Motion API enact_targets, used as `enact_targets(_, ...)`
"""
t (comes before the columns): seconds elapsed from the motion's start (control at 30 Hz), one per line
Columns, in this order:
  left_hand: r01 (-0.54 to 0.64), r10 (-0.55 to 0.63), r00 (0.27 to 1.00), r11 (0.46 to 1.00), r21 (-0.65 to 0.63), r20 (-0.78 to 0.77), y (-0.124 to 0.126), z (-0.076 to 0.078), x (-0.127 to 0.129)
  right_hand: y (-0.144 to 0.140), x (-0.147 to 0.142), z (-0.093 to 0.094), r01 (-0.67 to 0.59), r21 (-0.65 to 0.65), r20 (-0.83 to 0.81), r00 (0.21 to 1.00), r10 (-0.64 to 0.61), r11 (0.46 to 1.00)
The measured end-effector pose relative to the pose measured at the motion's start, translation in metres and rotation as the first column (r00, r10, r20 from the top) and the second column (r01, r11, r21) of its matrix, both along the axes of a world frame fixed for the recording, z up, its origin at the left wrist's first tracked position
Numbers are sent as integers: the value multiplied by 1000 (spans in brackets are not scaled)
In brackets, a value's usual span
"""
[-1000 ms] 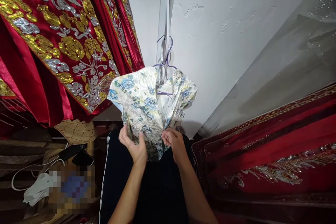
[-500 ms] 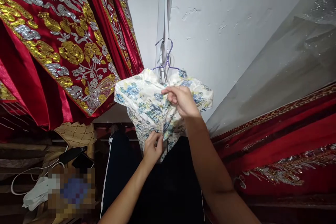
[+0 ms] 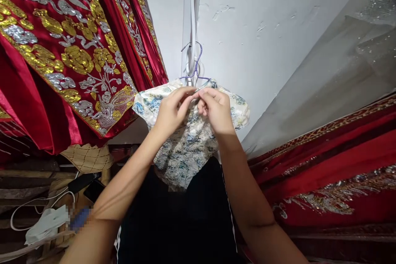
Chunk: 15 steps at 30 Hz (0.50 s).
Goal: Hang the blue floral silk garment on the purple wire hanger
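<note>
Up at the collar of a floral satin garment [image 3: 188, 148], the left hand [image 3: 168, 111] and right hand [image 3: 216, 111] meet, fingertips pinched together on the fabric just under the purple wire hanger [image 3: 196, 64]. Hanging against the white wall [image 3: 262, 49], the garment has red embroidered robes [image 3: 68, 49] at nine o'clock and more red cloth [image 3: 334, 173] at four o'clock.

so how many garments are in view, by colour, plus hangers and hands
red embroidered garments: 2, one upper left, one lower right
floral white-and-blue garment: 1
black garment: 1
purple wire hanger: 1
hands: 2, left hand and right hand, both pinching the floral collar
total: 7
</note>
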State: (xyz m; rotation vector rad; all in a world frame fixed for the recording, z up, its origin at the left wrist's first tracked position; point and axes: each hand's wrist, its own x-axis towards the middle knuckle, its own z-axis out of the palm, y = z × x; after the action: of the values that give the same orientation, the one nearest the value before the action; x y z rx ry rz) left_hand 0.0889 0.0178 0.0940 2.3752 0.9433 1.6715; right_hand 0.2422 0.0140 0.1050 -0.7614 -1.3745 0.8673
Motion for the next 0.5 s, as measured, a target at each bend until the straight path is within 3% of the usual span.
enact_targets(0.1,-42,47,985,999,29,-164,9,20,-8,7,6,-11,72,-36,-40,997,-73,997)
enact_targets(0.3,3,7,921,1000,23,-389,14,31,-13,7,2,-14,-26,-21,-23,999,25,999)
enact_targets(0.4,8,14,959,997,75,-283,12,36,-10,16,-3,-23,30,-78,35,999,-27,996)
enact_targets(0.5,-25,21,999,996,87,42,11,41,-21,24,-1,-51,89,-242,135,989,-58,966)
